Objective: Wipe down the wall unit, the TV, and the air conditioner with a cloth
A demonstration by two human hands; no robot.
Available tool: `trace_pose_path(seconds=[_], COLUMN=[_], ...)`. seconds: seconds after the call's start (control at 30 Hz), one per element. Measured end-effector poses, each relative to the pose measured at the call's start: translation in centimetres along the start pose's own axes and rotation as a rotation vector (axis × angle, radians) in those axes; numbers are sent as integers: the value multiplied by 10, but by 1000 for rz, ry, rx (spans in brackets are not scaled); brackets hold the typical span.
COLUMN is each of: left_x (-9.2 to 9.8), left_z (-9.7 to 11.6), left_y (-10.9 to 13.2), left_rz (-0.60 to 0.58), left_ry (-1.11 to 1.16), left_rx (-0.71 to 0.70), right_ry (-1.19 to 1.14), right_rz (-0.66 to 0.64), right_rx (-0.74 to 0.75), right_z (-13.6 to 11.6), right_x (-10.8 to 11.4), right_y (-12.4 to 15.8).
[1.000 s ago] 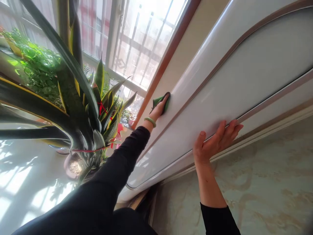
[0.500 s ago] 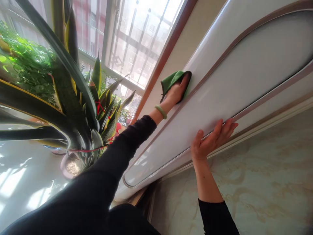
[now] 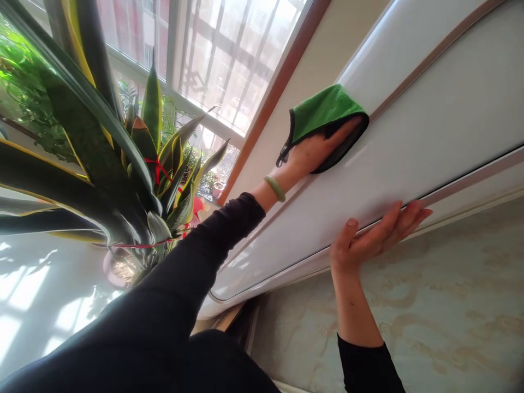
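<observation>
A tall white cabinet (image 3: 442, 114) with curved brown trim, looking like a floor-standing air conditioner, runs diagonally across the view. My left hand (image 3: 309, 155), a green bangle at its wrist, holds a green cleaning cloth (image 3: 327, 112) with black edging against the cabinet's surface. The cloth lies over the upper trim strip, and part of it folds up around my fingers. Lower down, my right hand (image 3: 374, 237) rests with fingers stretched out along the cabinet's near side edge; it holds nothing.
A large potted snake plant (image 3: 123, 180) tied with red ribbon stands at the left, close to my left arm. Behind it are a barred window (image 3: 233, 60) and more greenery (image 3: 33, 93). A marbled wall surface (image 3: 442, 305) fills the lower right.
My left hand has slid the cloth up and right along the cabinet, and more green cloth shows. My right hand appears slightly farther right, still flat on the edge. The view has shifted slightly.
</observation>
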State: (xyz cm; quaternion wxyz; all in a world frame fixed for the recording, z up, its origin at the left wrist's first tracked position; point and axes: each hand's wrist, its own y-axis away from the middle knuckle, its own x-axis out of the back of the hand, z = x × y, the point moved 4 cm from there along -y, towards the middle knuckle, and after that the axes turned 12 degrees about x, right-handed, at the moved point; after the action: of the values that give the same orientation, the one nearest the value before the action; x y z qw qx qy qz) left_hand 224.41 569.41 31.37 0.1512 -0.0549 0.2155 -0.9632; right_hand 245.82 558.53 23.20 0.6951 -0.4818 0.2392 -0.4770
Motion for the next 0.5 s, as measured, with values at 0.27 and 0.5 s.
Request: trace_pose_path(seconds=[0.27,0.5], left_x=[-7,3], left_z=[-127,-204], left_y=[65,108], left_rz=[57,95], left_ry=[-71,-44], left_rx=[209,247], right_ry=[-1,34], right_rz=[-12,3], right_rx=[-5,11], right_z=[0,1], right_x=[1,-1], right_y=[1,3])
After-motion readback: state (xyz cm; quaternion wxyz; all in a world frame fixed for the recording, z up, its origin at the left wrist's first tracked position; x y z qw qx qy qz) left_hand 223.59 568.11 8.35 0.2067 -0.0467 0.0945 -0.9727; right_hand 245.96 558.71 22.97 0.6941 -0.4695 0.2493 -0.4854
